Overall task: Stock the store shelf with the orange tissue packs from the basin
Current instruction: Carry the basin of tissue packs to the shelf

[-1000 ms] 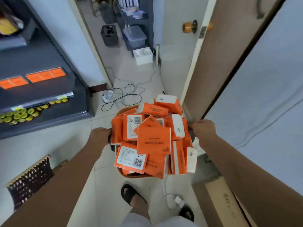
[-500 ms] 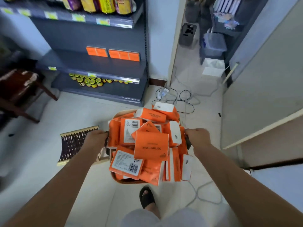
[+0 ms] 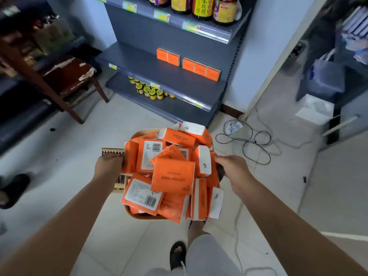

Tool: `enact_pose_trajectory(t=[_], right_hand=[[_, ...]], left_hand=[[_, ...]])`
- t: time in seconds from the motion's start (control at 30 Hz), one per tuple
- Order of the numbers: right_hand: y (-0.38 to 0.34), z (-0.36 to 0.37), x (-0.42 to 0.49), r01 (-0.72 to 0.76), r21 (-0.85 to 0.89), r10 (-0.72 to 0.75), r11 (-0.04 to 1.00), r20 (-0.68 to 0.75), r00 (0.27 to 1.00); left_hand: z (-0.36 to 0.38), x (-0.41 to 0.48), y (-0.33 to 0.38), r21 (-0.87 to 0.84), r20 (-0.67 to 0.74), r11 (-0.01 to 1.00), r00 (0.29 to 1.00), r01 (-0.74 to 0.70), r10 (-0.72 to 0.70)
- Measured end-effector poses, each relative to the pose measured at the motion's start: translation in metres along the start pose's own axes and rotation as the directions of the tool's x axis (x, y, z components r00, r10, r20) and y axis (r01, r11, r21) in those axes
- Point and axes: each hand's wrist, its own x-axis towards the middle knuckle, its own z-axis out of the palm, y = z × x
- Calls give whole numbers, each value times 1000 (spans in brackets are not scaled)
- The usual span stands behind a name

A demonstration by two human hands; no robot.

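**Basin of tissue packs carried toward the store shelf**

The left hand (image 3: pixel 108 166) and right hand (image 3: pixel 232 168) each clench one side of a round tan basin (image 3: pixel 146 217) and hold it above the pale tiled floor. The left fingers curl over the left rim. The right hand closes on a dark grip at the right rim. The basin is heaped above its rim with orange tissue packs (image 3: pixel 172 177). These are flat rectangular blocks in glossy film, with white end faces, and they lie at all angles. Some show "COTTON TISSUE" print and others barcode labels.

The dark grey metal shelf (image 3: pixel 139 62) lies straight ahead on the far side of the basin and apart from it. Its long axis runs from far left to near right. Five stocked packs (image 3: pixel 200 68) stand upright along its back toward the right end. The deck to their left and in front of them is bare.

- **Above and below:** bottles (image 3: pixel 201 6) stand on the tier above and small jars (image 3: pixel 148 90) on the tier below.
- **To either side:** a worn wooden chair (image 3: pixel 67 72) stands at left, and a black cable (image 3: pixel 249 142) loops on the floor at right.

No pack from the basin has been placed yet. Both hands are occupied, so the basin probably has to be set down near the shelf before a hand is free. The right hand lies nearer the existing row, and the loose heap may spill if the basin tips.
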Motion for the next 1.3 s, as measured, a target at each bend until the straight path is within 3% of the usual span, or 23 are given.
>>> enact_pose_trajectory(t=[0.33,0.7,1.13,1.3], right_hand=[[-100,33,114,-45,-2,45,999,131,990],[-234,92,230,95,-55,-71,994,335,940],[-368,204,345,164,-108,-109,981,397,911],[-412,237,388,189,-137,-131,972,347,929]], left_hand=[[32,90,75,12,-141,996,986,94,-91],[32,203,157,-75,-213,983,961,165,-177],[27,369,242,-138,-216,973,953,184,-211],[33,428,276,-175,-223,965,946,197,-234]])
